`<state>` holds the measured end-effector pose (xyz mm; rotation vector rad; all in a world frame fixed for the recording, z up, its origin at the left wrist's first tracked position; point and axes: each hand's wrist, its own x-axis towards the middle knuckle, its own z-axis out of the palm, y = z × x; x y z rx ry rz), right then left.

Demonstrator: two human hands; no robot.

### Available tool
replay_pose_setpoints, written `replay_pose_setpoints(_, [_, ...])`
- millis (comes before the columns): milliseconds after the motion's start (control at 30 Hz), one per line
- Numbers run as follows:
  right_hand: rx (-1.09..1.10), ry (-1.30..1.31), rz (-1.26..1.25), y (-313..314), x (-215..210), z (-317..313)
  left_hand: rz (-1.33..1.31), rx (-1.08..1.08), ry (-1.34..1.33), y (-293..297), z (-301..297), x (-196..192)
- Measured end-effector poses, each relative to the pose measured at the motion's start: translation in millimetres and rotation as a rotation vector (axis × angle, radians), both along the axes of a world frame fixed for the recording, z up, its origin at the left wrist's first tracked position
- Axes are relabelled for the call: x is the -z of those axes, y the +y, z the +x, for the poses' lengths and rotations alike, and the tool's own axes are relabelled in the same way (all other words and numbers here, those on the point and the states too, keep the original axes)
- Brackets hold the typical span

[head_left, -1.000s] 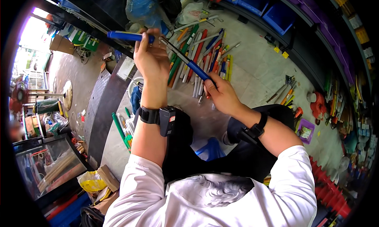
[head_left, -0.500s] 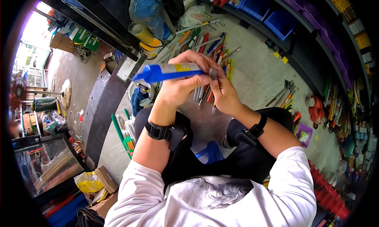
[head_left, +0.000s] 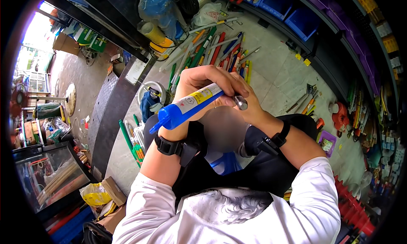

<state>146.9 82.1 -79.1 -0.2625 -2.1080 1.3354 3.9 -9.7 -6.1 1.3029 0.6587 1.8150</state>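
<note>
Gripping a blue tube (head_left: 186, 108) across the palm, left hand (head_left: 203, 85) wrapped fully shut around the white-and-yellow labelled half, blue capped end jutting out down and to the left past the wrist. Held level and close in front of the chest, seemingly to steady the barrel while the other end gets attention. Right hand (head_left: 250, 106) pressed against the far side of the left one, fingers curled near a small metal tip (head_left: 240, 102) at the tube's right end; closed around something there, probably that tip, though the left hand's fingers cover most of the contact. Black wristbands on both forearms, just behind the hands.

Beyond the knuckles, spread flat on the pale floor: a fan of long coloured tools (head_left: 216, 53), laid side by side and easy to pick from. Off to the right of the right hand, a smaller scatter of hand tools (head_left: 305, 100). Left of the left wrist, green rods (head_left: 129, 140) lying beside a dark ramp.

Hidden: the tube's nozzle end, the right palm, and whatever lies beneath the forearms. Shelving at the top right bent and cut off by the lens rim, contents too small to tell.
</note>
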Motion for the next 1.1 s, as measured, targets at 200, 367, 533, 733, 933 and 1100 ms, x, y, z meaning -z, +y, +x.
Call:
replay_pose_setpoints(200, [-0.026, -0.011, -0.037, 0.8, 0.2, 1.2, 0.0, -0.004, -0.035, 1.3, 2.0, 0.1])
replay_pose_setpoints(367, [0.019, -0.031, -0.039, -1.4, 1.0, 2.1, -0.086, -0.044, -0.015, -0.7, -3.3, 5.8])
replay_pose_setpoints(533, [-0.061, -0.134, -0.339, -2.8, 15.1, -0.3, -0.226, -0.23, -0.42, 5.8, -10.7, 5.0])
replay_pose_setpoints(733, [-0.04, -0.309, -0.434, -4.8, 15.6, -2.1, -0.29, -0.273, -0.661, 12.5, -27.8, 12.2])
replay_pose_setpoints(933, [-0.005, -0.373, -0.417, -7.2, 18.8, -0.2, -0.295, -0.361, -0.675, 14.3, -34.8, 18.7])
replay_pose_setpoints(1100, [-0.005, -0.405, -0.352, -6.6, 21.1, 0.5, -0.272, -0.389, -0.664, 14.4, -39.2, 20.2])
